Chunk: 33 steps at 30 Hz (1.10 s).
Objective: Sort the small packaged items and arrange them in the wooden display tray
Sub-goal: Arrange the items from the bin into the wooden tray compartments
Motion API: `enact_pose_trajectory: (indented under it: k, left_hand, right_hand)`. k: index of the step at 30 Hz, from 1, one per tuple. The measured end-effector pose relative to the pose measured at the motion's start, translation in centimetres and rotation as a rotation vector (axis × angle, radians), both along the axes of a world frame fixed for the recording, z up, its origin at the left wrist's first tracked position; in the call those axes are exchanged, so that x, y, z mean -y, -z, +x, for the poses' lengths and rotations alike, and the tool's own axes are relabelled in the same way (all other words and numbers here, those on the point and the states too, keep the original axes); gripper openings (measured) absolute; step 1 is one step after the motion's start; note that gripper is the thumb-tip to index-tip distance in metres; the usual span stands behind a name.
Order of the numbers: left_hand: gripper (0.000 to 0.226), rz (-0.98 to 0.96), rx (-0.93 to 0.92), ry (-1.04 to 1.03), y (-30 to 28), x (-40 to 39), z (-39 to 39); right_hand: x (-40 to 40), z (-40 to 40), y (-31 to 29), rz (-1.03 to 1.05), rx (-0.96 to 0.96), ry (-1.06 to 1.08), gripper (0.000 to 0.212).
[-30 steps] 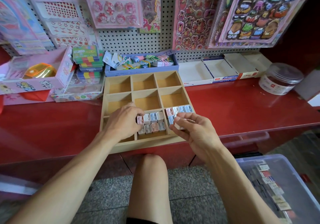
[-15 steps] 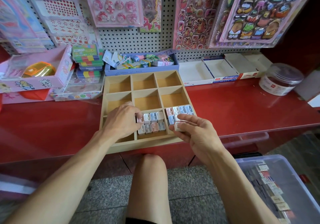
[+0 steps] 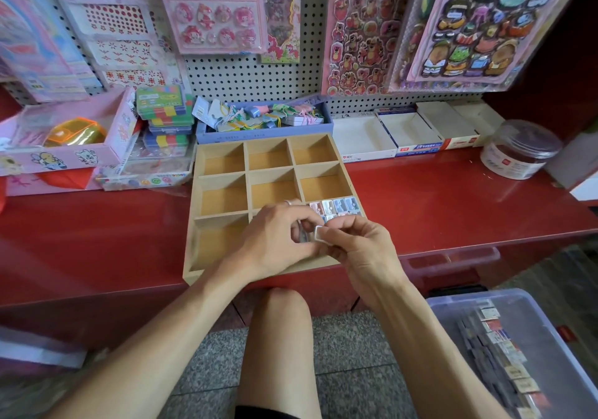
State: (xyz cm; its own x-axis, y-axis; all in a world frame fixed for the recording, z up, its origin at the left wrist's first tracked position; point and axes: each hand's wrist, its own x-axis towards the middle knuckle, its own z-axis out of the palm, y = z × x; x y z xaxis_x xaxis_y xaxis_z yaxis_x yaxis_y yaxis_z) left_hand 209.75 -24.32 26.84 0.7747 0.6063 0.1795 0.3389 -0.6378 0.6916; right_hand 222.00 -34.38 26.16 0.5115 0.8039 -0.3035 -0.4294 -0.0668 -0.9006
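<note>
Red counter (image 3: 437,205): hands (image 3: 275,240) hide tray's (image 3: 223,156) front.

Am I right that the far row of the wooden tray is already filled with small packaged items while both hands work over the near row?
Not quite: the head view shows the far row of the wooden tray empty. The small packaged items lie in its near right compartment, by both hands.

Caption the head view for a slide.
Both hands, left hand and right hand, pinch a small white packaged item over the wooden display tray.
</note>
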Motion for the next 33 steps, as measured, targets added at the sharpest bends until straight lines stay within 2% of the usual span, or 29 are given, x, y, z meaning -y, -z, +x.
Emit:
enact_pose_trajectory:
  k: [4,6,10,13,15,17,19,22,29,33]
  left_hand:
    - [0.029,-0.042,-0.009,0.054,-0.5,-0.5,0.3]
    - [0.031,-0.077,-0.031,0.107,-0.9,-1.0,0.2]
    - [0.034,-0.089,-0.059,0.174,-1.2,-1.4,0.5]
    - [0.043,-0.009,-0.043,0.094,-1.0,-0.7,0.7]
    - [0.048,0.098,-0.039,0.032,-0.8,-0.2,0.7]
    - [0.037,0.181,-0.029,-0.005,-0.6,0.2,0.7]
    - [0.031,0.222,-0.031,-0.022,-0.5,0.2,0.7]
    - [0.028,0.184,-0.084,-0.063,0.1,-0.8,0.4]
    - [0.038,0.192,-0.369,-0.106,2.2,-2.4,0.1]
    - [0.023,0.26,-0.389,-0.104,3.1,-2.4,0.8]
  right_hand:
    - [0.8,0.7,-0.4,-0.025,0.06,-0.029,0.019]
    - [1.2,1.5,-0.7,-0.096,0.192,-0.11,0.013]
    - [1.1,1.9,-1.3,-0.198,0.401,-0.235,0.019]
    - [0.7,1.3,-1.4,-0.204,0.414,-0.097,0.017]
    - [0.4,0.8,-1.0,-0.205,0.374,-0.008,0.023]
    - [0.2,0.3,-0.8,-0.215,0.356,0.017,0.026]
    - [0.2,0.0,-0.7,-0.234,0.353,0.0,0.021]
    - [0.9,0.8,-0.8,-0.239,0.357,0.005,0.017]
    - [3.7,5.0,-0.7,-0.218,0.364,0.242,0.012]
    - [4.9,6.6,-0.3,-0.231,0.366,0.321,0.013]
